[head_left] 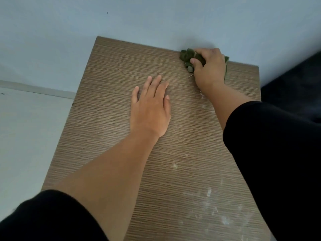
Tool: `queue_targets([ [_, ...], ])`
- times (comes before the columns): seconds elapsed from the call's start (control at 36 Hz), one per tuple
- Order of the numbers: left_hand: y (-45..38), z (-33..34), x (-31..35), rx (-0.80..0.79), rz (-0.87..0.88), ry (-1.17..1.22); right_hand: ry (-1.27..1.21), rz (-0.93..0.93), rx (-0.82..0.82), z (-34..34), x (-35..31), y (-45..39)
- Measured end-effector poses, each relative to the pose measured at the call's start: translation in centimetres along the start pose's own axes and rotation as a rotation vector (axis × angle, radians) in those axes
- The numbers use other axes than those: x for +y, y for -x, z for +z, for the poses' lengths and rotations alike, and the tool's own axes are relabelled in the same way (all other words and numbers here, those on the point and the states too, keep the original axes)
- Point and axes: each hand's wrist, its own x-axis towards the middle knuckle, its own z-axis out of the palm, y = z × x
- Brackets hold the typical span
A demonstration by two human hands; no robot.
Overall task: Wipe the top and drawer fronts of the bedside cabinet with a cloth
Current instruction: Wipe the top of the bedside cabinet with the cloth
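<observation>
The bedside cabinet's top (107, 94) is a wood-grain board seen from above, its far edge against the wall. My right hand (209, 68) is shut on a crumpled green cloth (186, 56) and presses it onto the far right corner of the top. My left hand (151, 105) lies flat on the middle of the top, fingers spread, holding nothing. White dusty smears (208, 193) mark the near right part of the surface. The drawer fronts are out of view.
A pale blue wall (156, 18) stands behind the cabinet. A light floor (26, 127) with a skirting strip lies to the left. Something dark (295, 87) sits close against the cabinet's right side.
</observation>
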Motion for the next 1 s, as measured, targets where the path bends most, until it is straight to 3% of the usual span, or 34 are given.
queue_targets([
  [0.36,-0.1,-0.1,0.0,0.012,0.022,0.004,0.0,-0.104,-0.058,-0.5,0.5,8.9],
  [0.56,0.2,-0.7,0.2,0.145,0.023,0.004,-0.005,-0.129,-0.08,-0.8,0.7,17.1],
  [0.89,1.4,-2.5,0.0,-0.077,0.069,-0.078,-0.088,-0.068,-0.115,-2.2,0.8,27.0],
  [1.0,2.6,-2.9,0.0,-0.17,0.054,0.002,-0.099,-0.043,-0.114,-2.3,0.6,28.5],
])
